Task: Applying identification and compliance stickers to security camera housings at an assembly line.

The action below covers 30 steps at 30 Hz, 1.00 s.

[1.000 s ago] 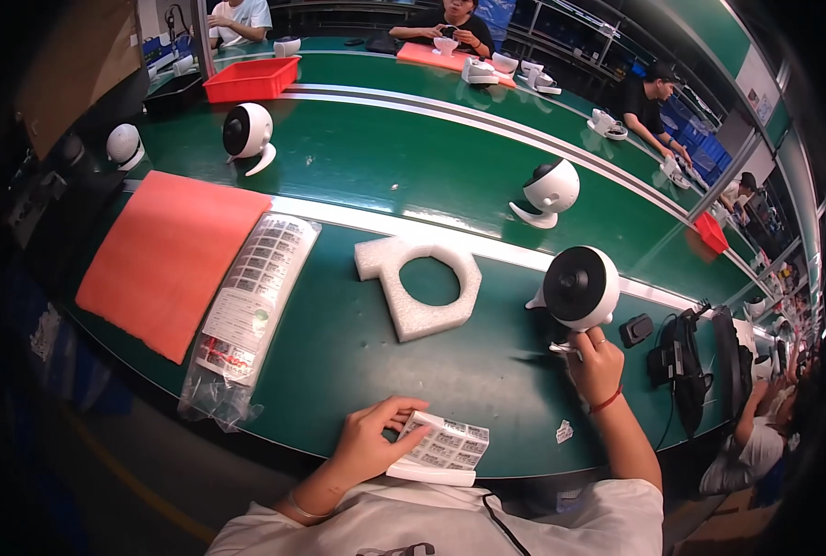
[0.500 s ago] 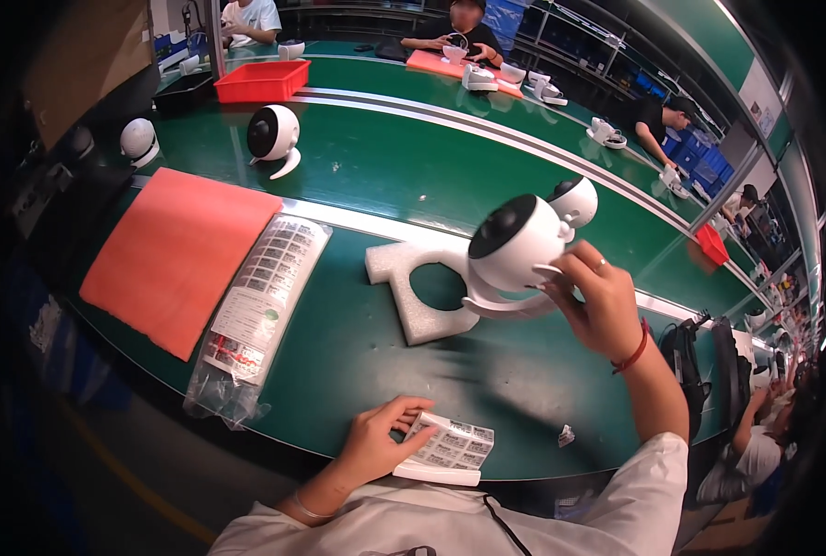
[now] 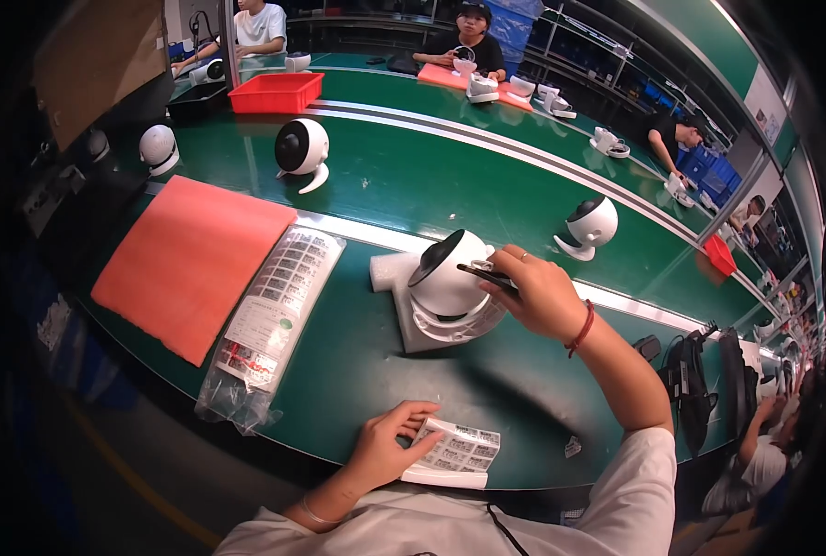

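Note:
My right hand (image 3: 544,295) is closed at the side of a white ball-shaped camera (image 3: 452,287) with a black face, tilted up to the left. The camera sits at a white foam cradle (image 3: 390,271), covering most of the cutout. A slim dark piece (image 3: 487,274) shows at my right fingertips; its kind is unclear. By the near table edge, my left hand (image 3: 390,445) grips a curled sheet of printed labels (image 3: 464,447), thumb on top and fingers behind it.
An orange mat (image 3: 195,264) and a plastic-wrapped label pack (image 3: 278,310) lie at left. Beyond, more cameras stand on the green belt (image 3: 403,190), one left (image 3: 302,153), one right (image 3: 591,225). A red bin (image 3: 277,94) sits farther back. Co-workers sit across the line.
My right hand has moved left and lowered the camera from the air to the foam cradle. The left hand still grips the label sheet.

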Each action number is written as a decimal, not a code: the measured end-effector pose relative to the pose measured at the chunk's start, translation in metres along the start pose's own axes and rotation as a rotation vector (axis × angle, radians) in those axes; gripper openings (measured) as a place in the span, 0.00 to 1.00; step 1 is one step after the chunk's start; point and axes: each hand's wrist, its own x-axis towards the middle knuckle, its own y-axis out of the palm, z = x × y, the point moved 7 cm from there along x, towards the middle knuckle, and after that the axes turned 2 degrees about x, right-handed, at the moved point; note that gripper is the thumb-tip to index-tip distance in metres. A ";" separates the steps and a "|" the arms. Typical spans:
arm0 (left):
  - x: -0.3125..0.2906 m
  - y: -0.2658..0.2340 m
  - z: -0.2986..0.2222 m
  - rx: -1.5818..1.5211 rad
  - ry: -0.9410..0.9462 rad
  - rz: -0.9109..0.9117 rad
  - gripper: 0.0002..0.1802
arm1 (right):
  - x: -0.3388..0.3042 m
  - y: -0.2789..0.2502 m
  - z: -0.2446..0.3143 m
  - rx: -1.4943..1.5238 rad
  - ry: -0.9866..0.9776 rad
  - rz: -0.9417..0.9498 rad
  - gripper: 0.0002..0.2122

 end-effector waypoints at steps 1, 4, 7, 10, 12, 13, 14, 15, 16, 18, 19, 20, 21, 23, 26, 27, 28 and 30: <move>-0.001 0.000 0.001 0.002 0.000 -0.001 0.20 | -0.002 -0.002 0.001 0.014 -0.010 -0.052 0.09; 0.000 0.001 0.006 -0.023 0.000 0.003 0.29 | -0.004 -0.010 0.013 0.053 -0.019 -0.113 0.08; 0.004 0.003 0.010 -0.016 -0.050 0.004 0.40 | -0.005 -0.010 0.020 0.064 -0.029 -0.109 0.08; 0.015 0.011 0.010 0.005 -0.158 0.115 0.48 | -0.007 -0.017 0.022 0.070 -0.035 -0.161 0.08; 0.021 0.016 0.007 0.108 -0.201 0.190 0.50 | -0.008 -0.024 0.024 0.077 -0.029 -0.183 0.08; 0.024 0.015 0.007 0.106 -0.202 0.189 0.50 | -0.008 -0.029 0.025 0.083 -0.023 -0.208 0.09; 0.025 0.015 0.007 0.120 -0.219 0.208 0.50 | -0.008 -0.033 0.029 0.087 -0.028 -0.205 0.09; 0.025 0.014 0.009 0.135 -0.236 0.226 0.51 | -0.007 -0.038 0.033 0.058 -0.047 -0.204 0.09; 0.027 0.013 0.011 0.133 -0.238 0.227 0.51 | -0.008 -0.041 0.035 0.024 -0.061 -0.203 0.10; 0.029 0.003 0.017 0.209 -0.253 0.180 0.51 | -0.007 -0.039 0.035 0.008 -0.069 -0.180 0.10; 0.028 0.000 0.017 0.193 -0.271 0.162 0.51 | -0.007 -0.037 0.036 -0.006 -0.079 -0.159 0.10; 0.028 -0.002 0.017 0.193 -0.275 0.160 0.51 | -0.007 -0.032 0.037 -0.024 -0.094 -0.136 0.10; 0.030 -0.003 0.017 0.159 -0.274 0.151 0.51 | -0.007 -0.025 0.034 -0.050 -0.098 -0.113 0.10; 0.032 -0.002 0.018 0.123 -0.274 0.150 0.52 | -0.009 -0.007 0.021 -0.039 -0.043 -0.071 0.10; 0.031 0.000 0.014 0.158 -0.235 0.177 0.51 | -0.003 -0.008 0.014 -0.017 -0.065 -0.113 0.12; 0.032 -0.001 0.013 0.133 -0.233 0.160 0.49 | -0.003 -0.007 0.013 -0.017 -0.065 -0.113 0.12; 0.032 -0.002 0.013 0.108 -0.230 0.143 0.48 | -0.003 -0.006 0.012 0.003 -0.065 -0.114 0.13; 0.032 -0.004 0.011 0.032 -0.203 0.098 0.43 | -0.005 -0.006 0.011 0.022 -0.063 -0.115 0.14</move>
